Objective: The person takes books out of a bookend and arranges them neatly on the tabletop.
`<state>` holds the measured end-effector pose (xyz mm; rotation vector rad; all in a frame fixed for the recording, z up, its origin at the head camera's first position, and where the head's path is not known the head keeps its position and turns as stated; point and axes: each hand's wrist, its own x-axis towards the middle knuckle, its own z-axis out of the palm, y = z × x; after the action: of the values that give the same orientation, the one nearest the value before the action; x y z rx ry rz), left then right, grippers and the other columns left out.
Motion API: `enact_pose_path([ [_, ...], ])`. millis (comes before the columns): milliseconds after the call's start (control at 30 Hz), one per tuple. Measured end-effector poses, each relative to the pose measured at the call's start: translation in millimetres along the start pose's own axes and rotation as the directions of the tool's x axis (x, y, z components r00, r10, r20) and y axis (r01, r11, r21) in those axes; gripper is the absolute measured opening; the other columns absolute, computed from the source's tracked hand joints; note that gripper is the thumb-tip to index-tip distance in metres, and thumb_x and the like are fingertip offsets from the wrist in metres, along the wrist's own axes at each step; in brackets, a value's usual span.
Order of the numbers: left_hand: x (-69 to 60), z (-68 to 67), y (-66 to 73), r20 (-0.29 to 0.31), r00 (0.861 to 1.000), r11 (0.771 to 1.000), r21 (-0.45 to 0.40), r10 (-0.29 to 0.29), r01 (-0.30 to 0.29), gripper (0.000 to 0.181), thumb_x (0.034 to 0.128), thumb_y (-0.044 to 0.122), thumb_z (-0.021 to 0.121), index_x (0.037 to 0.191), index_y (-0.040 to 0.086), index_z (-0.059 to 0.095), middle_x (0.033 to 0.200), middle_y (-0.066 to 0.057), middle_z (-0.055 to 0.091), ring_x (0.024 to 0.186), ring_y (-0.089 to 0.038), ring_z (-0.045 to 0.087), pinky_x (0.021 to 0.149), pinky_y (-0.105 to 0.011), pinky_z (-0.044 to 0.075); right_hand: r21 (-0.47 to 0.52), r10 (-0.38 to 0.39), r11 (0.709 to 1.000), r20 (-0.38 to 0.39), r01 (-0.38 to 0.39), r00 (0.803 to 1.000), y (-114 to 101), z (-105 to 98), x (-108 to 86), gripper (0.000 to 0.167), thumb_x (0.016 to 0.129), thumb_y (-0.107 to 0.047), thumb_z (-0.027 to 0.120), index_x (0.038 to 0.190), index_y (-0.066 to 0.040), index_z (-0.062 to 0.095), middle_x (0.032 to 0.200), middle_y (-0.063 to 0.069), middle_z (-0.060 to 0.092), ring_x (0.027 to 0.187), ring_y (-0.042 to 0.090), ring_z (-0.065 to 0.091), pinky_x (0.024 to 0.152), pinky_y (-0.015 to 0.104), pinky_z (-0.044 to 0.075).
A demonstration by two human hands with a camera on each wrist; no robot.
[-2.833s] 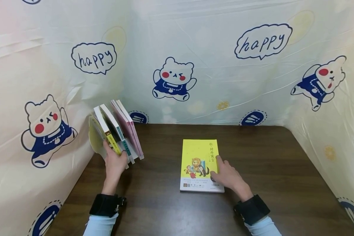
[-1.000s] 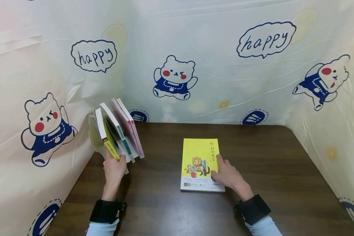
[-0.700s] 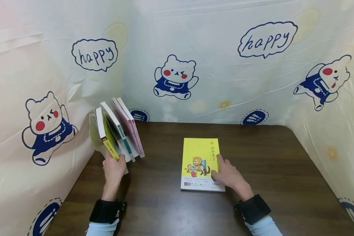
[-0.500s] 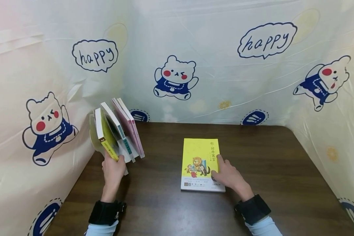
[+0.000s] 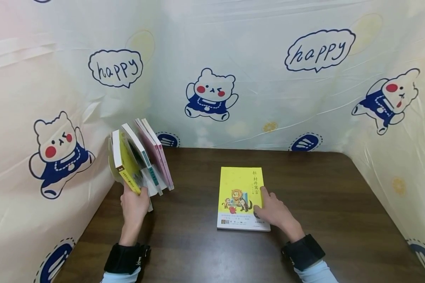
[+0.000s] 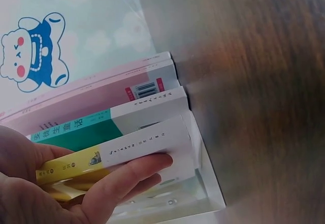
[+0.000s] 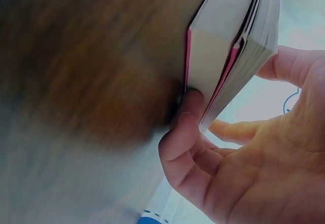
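My left hand (image 5: 133, 206) grips the yellow-and-white spine of a book (image 5: 127, 161) at the left end of a leaning row. In the left wrist view, thumb and fingers lie on either side of that spine (image 6: 137, 144), beside a green-spined book (image 6: 76, 132). On the table's middle lies a yellow-covered book (image 5: 239, 196) with a lion picture. My right hand (image 5: 278, 214) holds its right edge, thumb on the cover. Seen from the right wrist, the fingers (image 7: 185, 137) curl against the page edges of two stacked books (image 7: 213, 56).
Pink-spined books (image 5: 156, 153) lean at the right end of the row, near the back left of the brown table (image 5: 322, 188). A pale printed cloth (image 5: 255, 78) with bears rises behind and at both sides.
The yellow-spined book in my left hand has shifted slightly left and toward me, showing more of its cover, and the hand has moved with it. My right hand stays at the yellow book.
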<state>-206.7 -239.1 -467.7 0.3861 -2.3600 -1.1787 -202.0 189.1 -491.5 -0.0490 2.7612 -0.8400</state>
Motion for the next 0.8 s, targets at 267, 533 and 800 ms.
enact_pose_path([
  [267,-5.2,-5.9,7.1,0.006,1.000,1.000,0.012,-0.012,0.012,0.057,0.1010,0.004,0.053,0.155,-0.001,0.036,0.141,-0.039,0.055,0.091,-0.048,0.072,0.055,-0.041,0.052,0.007,0.000,1.000,-0.003,0.000,1.000,-0.9,0.1,-0.9,0.087,0.097,-0.033,0.068,0.164,-0.001,0.024,0.133,0.026,0.052,0.097,0.035,0.058,0.075,0.045,0.050],
  [533,-11.6,-9.6,11.9,0.000,1.000,1.000,0.001,-0.015,0.015,0.059,0.0999,0.004,0.051,0.156,-0.001,0.036,0.137,-0.041,0.056,0.077,-0.042,0.070,0.043,-0.033,0.043,0.005,0.007,1.000,-0.002,-0.007,1.000,-1.8,-0.4,-1.2,0.086,0.097,-0.033,0.068,0.164,-0.001,0.024,0.132,0.026,0.053,0.096,0.035,0.058,0.074,0.045,0.049],
  [800,-16.5,-15.6,18.9,0.024,1.000,1.000,0.005,-0.011,0.011,0.058,0.1019,0.004,0.051,0.157,-0.002,0.034,0.145,-0.039,0.051,0.102,-0.053,0.069,0.054,-0.037,0.054,0.002,0.016,1.000,-0.006,-0.016,1.000,1.2,2.0,-0.6,0.087,0.097,-0.033,0.068,0.165,-0.003,0.023,0.136,0.025,0.051,0.100,0.036,0.058,0.078,0.045,0.050],
])
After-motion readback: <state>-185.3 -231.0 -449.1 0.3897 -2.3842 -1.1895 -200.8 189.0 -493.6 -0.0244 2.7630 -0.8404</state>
